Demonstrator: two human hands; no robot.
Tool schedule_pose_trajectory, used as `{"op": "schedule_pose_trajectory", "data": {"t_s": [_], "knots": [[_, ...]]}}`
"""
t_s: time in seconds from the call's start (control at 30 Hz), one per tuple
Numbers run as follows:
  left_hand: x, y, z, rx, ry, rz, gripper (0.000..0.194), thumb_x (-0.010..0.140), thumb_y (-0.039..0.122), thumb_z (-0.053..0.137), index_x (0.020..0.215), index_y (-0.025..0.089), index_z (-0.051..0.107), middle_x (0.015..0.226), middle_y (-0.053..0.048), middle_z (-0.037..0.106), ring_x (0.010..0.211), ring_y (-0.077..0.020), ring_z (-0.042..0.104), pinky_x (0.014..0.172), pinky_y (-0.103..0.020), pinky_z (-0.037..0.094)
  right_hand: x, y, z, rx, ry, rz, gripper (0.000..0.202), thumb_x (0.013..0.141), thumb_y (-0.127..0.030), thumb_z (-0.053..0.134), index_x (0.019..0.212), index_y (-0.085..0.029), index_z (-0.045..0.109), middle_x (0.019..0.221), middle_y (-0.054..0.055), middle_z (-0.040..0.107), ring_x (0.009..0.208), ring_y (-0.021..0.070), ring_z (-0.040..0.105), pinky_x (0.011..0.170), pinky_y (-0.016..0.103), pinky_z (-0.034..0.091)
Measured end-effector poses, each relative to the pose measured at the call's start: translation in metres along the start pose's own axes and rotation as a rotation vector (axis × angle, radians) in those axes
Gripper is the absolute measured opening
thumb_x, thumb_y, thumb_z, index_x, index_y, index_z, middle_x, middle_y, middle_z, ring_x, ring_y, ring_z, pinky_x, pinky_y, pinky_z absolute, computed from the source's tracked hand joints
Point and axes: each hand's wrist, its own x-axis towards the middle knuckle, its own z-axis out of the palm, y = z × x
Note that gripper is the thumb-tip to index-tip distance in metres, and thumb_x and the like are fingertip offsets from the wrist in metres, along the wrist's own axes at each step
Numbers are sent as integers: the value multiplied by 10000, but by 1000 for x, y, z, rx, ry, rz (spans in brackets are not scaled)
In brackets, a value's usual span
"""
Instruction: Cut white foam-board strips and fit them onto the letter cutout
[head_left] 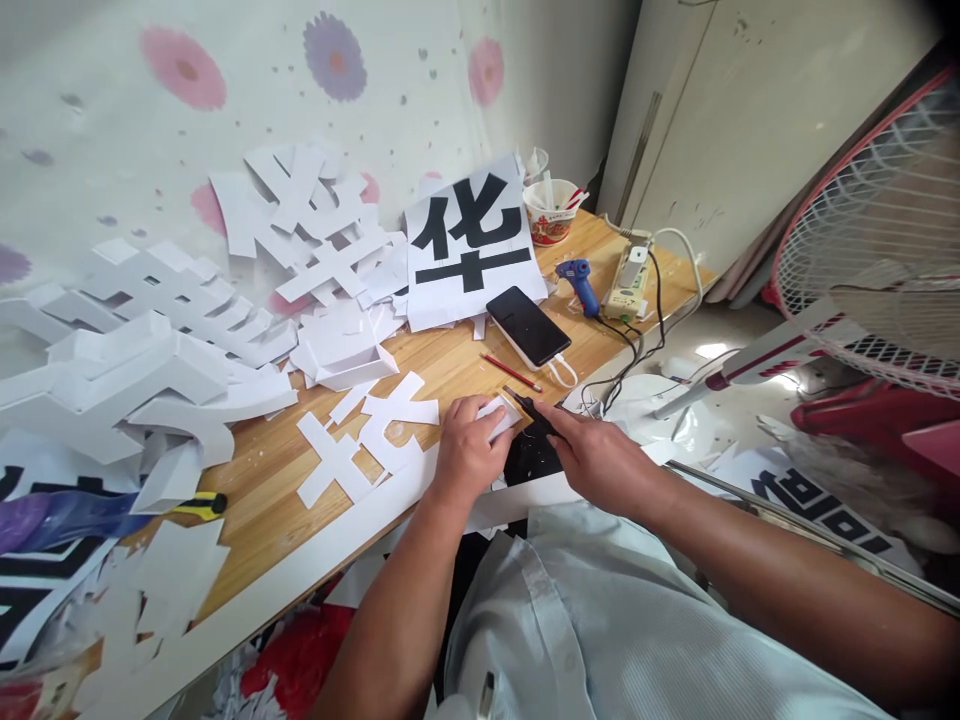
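Note:
My left hand (469,445) is closed on a small white board piece (501,417) at the table's front edge. In my right hand (600,455) is a black utility knife (523,404), its blade end pointing away from me beside the white piece. I cannot tell whether the blade touches the piece. Under my hands lies a dark, shiny surface (531,455). Left of my left hand are flat white character cutouts (330,458). Just beyond the knife lies a red pencil (511,372).
A smartphone (529,328) with a white cable, a blue glue gun (577,285), a power strip (628,283) and a paper bowl (551,215) stand farther back. White built-up characters (135,375) pile up at left. A printed character sheet (469,250) leans behind. A fan (885,200) stands at right.

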Motion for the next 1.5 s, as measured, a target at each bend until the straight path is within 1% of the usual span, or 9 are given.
{"op": "schedule_pose_trajectory", "data": {"t_s": [0.1,0.3,0.57,0.73,0.83,1.0,1.2,1.37,1.5], "knots": [[0,-2,0,-14,9,8,189,960,195,782,1137,240,833,1192,-139,724,1135,-303,664,1017,-528,592,4,-7,-6,-53,-50,-8,620,1064,-171,498,1684,-170,470,1388,179,778,1184,297,795,983,366,605],[1,-2,1,-20,-19,2,190,1001,227,729,1159,250,833,1208,-140,723,1148,-303,665,1028,-537,594,7,-14,-13,-119,-111,-36,624,1052,-129,474,1675,-103,456,1231,195,825,1096,302,807,927,358,594],[1,-1,2,7,-7,10,197,1025,232,680,1145,213,834,1210,-152,729,1136,-293,659,1044,-499,581,7,-15,-15,-124,-117,-27,640,1035,-119,487,1674,-116,454,1211,190,827,1057,308,809,892,356,591],[1,-1,2,15,17,28,186,1017,219,691,1137,208,832,1201,-146,734,1128,-284,664,1042,-491,588,9,-20,-15,-125,-126,-25,654,1021,-121,511,1673,-119,459,1253,196,810,1062,302,805,908,349,581],[1,-1,2,14,22,27,172,1013,223,702,1128,221,830,1194,-136,737,1129,-280,669,1042,-492,590,9,-22,-17,-139,-134,-36,656,1024,-131,504,1677,-112,454,1222,194,812,1020,311,808,872,354,583],[2,-1,2,9,8,15,174,1014,232,705,1134,227,830,1199,-139,735,1126,-286,661,1041,-498,586,10,-25,-19,-165,-143,-40,657,1015,-131,506,1670,-103,464,1217,216,810,1022,314,810,871,353,579],[1,-2,1,-7,-24,-1,188,1035,274,689,1158,244,829,1216,-139,726,1136,-292,653,1036,-503,580,13,-33,-24,-221,-185,-33,693,985,-120,514,1675,-99,456,1139,197,824,946,319,820,771,344,580],[1,-3,1,-27,-24,3,190,1041,285,690,1153,219,827,1218,-149,726,1136,-294,645,1032,-492,577,14,-37,-29,-253,-235,-24,727,963,-96,524,1684,-82,435,1105,201,830,943,325,824,756,343,573],[0,-3,1,-42,-6,12,187,1035,263,691,1150,202,826,1216,-153,730,1113,-290,642,1022,-489,580,12,-34,-28,-256,-218,-52,717,976,-100,509,1688,-84,427,1161,201,827,1009,326,816,789,345,569]]}}
